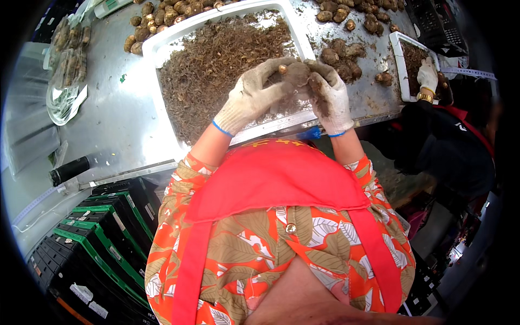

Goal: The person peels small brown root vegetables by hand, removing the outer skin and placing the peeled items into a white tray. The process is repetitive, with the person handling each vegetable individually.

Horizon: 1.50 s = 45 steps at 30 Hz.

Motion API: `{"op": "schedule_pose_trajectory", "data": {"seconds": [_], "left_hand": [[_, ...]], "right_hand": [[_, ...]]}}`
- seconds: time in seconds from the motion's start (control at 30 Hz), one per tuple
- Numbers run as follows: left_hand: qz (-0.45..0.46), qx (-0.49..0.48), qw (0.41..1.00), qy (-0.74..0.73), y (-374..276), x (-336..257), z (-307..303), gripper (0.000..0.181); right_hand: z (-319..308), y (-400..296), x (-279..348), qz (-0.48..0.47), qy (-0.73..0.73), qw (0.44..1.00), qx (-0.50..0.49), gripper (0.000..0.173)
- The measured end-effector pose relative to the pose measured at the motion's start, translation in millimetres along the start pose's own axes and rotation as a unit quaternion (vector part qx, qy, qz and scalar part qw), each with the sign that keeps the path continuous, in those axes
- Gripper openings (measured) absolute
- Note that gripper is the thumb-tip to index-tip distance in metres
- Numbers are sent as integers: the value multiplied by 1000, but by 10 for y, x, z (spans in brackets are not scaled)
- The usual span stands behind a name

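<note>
My left hand (pixel 256 91), in a soiled white knit glove with a blue cuff edge, holds a brown taro corm (pixel 297 75) from its left side. On the corm's right side my right hand (pixel 330 93) grips it, the glove's fingers and palm stained with soil. Both hands are above the right part of a white tray (pixel 166 118) filled with loose brown root fibres and peelings (pixel 219 69). Right of the tray, a small heap of hairy corms (pixel 343 57) lies on the metal table. Cleaner corms (pixel 162 16) are piled beyond the tray.
Packed corms in clear plastic (pixel 71 69) lie on the metal table (pixel 118 109) at left. A black cylinder (pixel 70 170) rests near its edge. Black and green crates (pixel 101 231) stand below. At right, a co-worker's gloved hand (pixel 427 75) is over a smaller white tray (pixel 402 73).
</note>
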<state>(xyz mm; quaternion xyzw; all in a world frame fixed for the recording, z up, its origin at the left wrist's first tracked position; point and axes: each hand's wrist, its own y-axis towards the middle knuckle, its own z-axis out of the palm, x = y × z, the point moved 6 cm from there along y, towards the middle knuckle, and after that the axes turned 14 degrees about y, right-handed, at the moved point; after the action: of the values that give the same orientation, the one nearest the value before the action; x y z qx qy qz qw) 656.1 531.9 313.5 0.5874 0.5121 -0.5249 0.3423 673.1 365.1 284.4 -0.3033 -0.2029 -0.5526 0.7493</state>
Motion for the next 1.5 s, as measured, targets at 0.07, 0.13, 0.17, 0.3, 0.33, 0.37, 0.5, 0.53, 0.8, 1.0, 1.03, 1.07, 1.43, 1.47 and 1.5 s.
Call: {"op": "schedule_pose_trajectory", "data": {"seconds": [0.07,0.13,0.17,0.3,0.33,0.37,0.5,0.53,0.8,1.0,1.03,1.07,1.43,1.47,1.5], "left_hand": [[71,-47,990,115,-12,-34,-24,56],[31,-32,995,95,-9,-29,-25,57],[11,-24,996,84,-11,-25,-22,58],[-21,-54,996,69,-29,-3,-42,54],[-20,-70,995,75,-24,15,-52,53],[-20,-86,993,81,-20,40,-68,53],[41,-104,992,53,11,109,-137,55],[42,-91,994,34,2,96,-152,55],[3,-11,942,-334,-47,174,-14,65],[3,-31,949,-314,-66,156,-26,68],[-1,-39,956,-291,-67,177,-26,68],[-6,-48,962,-267,-69,203,-27,68],[34,-51,977,-204,-89,211,-107,61],[16,-17,966,-257,-88,244,-100,61],[18,12,953,-301,-94,239,-77,61]], "right_hand": [[34,-8,5,-15,-21,1000,1,22],[28,-13,55,-69,-142,987,-6,18],[33,-19,80,-96,-201,975,-9,16],[233,-37,138,-121,-364,924,-1,13],[252,-48,128,-97,-365,926,19,14],[262,-51,112,-72,-365,927,39,14],[205,-29,42,-28,-415,901,123,17],[154,-5,97,11,-402,912,75,18],[312,71,208,-52,-323,938,112,40],[405,23,97,-108,-342,931,67,29],[422,13,94,-132,-352,925,55,27],[429,1,101,-156,-362,918,44,25],[515,112,144,-174,-413,892,53,13],[562,142,158,-176,-446,874,80,13],[608,167,151,-171,-463,864,98,14]]}}
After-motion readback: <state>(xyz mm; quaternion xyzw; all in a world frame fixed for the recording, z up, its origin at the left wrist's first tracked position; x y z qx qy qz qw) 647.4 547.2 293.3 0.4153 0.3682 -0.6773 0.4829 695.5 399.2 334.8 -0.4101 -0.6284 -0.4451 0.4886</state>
